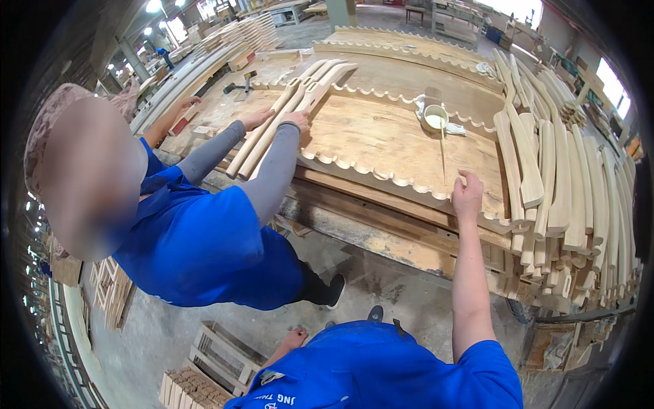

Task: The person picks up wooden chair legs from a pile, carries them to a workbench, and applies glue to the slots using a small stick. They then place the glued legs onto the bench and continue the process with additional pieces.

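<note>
My right hand point(467, 193) is over the near scalloped wooden rail point(381, 172), its fingers bent but apart and nothing seen in them. Just beyond its fingertips ends a thin stick point(443, 153), which leans out of a cup of pale liquid point(434, 121). The cup stands on a white cloth point(455, 129) on the wooden board point(368, 133). Low at my left side hangs my left hand point(294, 339), loosely closed; no object shows in it. To my left, a co-worker in blue point(197, 238) has both hands on long shaped wooden pieces point(272, 133).
Many curved wooden legs point(555, 177) are heaped on the right end of the bench. A hammer point(242, 85) lies toward the far left, where another bare hand point(187, 102) shows. Stacked wood blocks point(191, 388) and a slatted wooden frame point(221, 358) are on the floor.
</note>
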{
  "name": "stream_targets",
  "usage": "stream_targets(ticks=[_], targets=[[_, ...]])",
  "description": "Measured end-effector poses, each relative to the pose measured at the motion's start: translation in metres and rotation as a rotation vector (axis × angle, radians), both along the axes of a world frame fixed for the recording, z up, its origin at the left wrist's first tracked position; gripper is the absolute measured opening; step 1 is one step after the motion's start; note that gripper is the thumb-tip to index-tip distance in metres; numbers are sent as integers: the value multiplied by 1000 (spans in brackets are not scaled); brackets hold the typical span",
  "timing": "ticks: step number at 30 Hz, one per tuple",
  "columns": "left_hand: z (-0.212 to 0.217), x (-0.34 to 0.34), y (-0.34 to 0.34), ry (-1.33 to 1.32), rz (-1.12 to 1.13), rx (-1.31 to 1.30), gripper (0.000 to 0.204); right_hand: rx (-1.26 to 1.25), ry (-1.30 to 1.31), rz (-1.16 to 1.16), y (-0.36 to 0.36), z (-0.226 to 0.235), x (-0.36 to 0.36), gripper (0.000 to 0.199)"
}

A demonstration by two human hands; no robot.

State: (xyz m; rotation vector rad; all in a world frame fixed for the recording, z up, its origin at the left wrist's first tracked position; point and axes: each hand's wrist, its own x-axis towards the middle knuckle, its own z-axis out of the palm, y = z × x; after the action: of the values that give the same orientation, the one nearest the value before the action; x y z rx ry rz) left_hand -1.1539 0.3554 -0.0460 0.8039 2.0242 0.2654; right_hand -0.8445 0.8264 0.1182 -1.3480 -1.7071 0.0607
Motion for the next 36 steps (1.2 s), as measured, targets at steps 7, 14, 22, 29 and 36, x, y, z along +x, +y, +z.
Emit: stream_targets(ticks=[7, 14, 22, 29, 36], targets=[[-9, 11, 36, -2, -59, -24, 42, -70, 26, 15, -7, 7, 1, 19], [-15, 17, 54, -75, -43, 35, 39, -114, 67, -1, -9, 12, -2, 15], [-10, 16, 57, 1, -73, 12, 41, -200, 61, 20, -13, 17, -2, 16], [-1, 22, 58, -65, 22, 22, 42, -196, 28, 66, -8, 9, 3, 19], [6, -7, 103, 63, 207, 422, 36, -243, 58, 134, -10, 12, -3, 18]])
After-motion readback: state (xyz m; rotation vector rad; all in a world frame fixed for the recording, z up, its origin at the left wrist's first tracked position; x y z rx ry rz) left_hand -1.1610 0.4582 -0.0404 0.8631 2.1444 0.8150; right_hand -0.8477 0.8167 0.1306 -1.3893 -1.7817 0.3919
